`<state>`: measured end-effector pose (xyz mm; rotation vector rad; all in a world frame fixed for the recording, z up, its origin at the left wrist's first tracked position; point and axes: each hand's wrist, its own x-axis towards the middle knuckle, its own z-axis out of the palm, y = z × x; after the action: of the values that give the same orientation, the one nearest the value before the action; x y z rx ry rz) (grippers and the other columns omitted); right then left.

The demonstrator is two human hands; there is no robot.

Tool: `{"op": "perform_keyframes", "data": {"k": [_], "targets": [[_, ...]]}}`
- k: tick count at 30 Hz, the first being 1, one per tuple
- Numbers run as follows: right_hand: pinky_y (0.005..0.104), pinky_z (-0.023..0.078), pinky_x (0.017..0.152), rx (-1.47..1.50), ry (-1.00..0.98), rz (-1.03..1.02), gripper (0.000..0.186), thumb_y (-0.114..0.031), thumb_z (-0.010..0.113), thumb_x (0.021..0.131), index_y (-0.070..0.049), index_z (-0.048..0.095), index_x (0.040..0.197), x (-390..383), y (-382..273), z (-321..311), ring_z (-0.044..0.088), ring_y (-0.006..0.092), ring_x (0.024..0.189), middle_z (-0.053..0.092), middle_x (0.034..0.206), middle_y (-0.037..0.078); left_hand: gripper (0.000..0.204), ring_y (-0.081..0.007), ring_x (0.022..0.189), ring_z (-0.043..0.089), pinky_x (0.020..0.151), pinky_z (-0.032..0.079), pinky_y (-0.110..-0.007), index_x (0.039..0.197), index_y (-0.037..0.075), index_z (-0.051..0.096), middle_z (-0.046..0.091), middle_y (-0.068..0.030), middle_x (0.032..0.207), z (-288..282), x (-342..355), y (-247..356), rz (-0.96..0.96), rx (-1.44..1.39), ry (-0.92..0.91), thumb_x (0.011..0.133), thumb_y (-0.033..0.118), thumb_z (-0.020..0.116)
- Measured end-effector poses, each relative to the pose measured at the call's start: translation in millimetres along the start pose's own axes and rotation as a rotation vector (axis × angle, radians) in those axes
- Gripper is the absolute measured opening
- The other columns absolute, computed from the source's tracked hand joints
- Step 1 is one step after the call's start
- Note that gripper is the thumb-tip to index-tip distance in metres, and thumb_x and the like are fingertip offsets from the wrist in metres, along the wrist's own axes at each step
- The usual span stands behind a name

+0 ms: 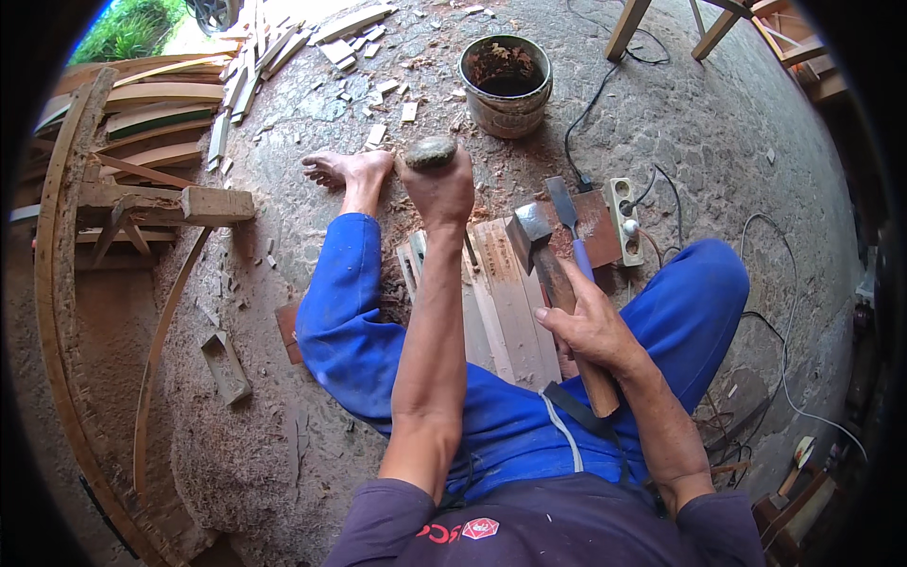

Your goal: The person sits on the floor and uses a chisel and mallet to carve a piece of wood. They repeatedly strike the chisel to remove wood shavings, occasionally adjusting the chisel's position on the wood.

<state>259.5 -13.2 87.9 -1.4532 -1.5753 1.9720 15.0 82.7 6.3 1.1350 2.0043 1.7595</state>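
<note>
My left hand [444,189] is closed in a fist round an upright chisel [431,152]. The broad, worn butt of its handle shows above the fingers, and most of its blade is hidden by the hand and forearm. Below the fist lie several wooden boards [515,312] side by side between my legs. In my right hand [601,321] is a hammer [567,285], gripped by its wooden handle with the metal head tilted up over the boards. Close beyond that head a second chisel [570,213] with a blue-purple handle rests on a reddish-brown slab [597,230].
A dirty bucket [505,118] stands ahead. A white power strip [626,222] with cables lies at the right. Wood offcuts [345,52] and shavings litter the floor. A curved wooden frame [57,255] and stacked slats fill the left side. A small wooden block [226,368] lies near it.
</note>
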Motion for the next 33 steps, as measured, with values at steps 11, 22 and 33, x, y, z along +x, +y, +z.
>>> {"op": "perform_keyframes", "data": {"k": [11,22,33], "targets": [[0.0283,0.047,0.049,-0.059,-0.034,0.13,0.073,-0.016,0.067,0.089,-0.004,0.035,0.154,11.0,10.3,4.6,0.056,0.0101,0.053,0.061,0.078,0.005,0.012,-0.0138,0.061,0.057,0.056,0.046,-0.035,0.072,0.001,0.065,0.066,-0.0031,0.068,21.2,29.4,-31.1,-0.094,-0.028,-0.022,0.078,0.009,0.071],[0.0286,0.048,0.048,-0.024,-0.063,0.177,0.073,-0.018,0.069,0.089,-0.002,0.035,0.152,18.0,18.3,10.9,0.056,0.01,0.052,0.062,0.083,0.007,0.014,-0.0118,0.05,0.053,0.047,0.042,-0.032,0.067,0.002,0.064,0.063,-0.0025,0.061,15.7,31.7,-24.4,-0.104,-0.015,-0.017,0.079,0.005,0.07],[0.0324,0.05,0.047,0.014,-0.041,0.178,0.074,-0.018,0.067,0.089,-0.003,0.031,0.152,21.1,27.8,14.6,0.059,0.0143,0.052,0.058,0.07,0.006,0.022,-0.0116,0.045,0.049,0.041,0.036,-0.032,0.063,0.006,0.061,0.057,-0.001,0.057,22.5,51.4,-57.8,-0.321,-0.029,-0.012,0.082,0.009,0.071]]}}
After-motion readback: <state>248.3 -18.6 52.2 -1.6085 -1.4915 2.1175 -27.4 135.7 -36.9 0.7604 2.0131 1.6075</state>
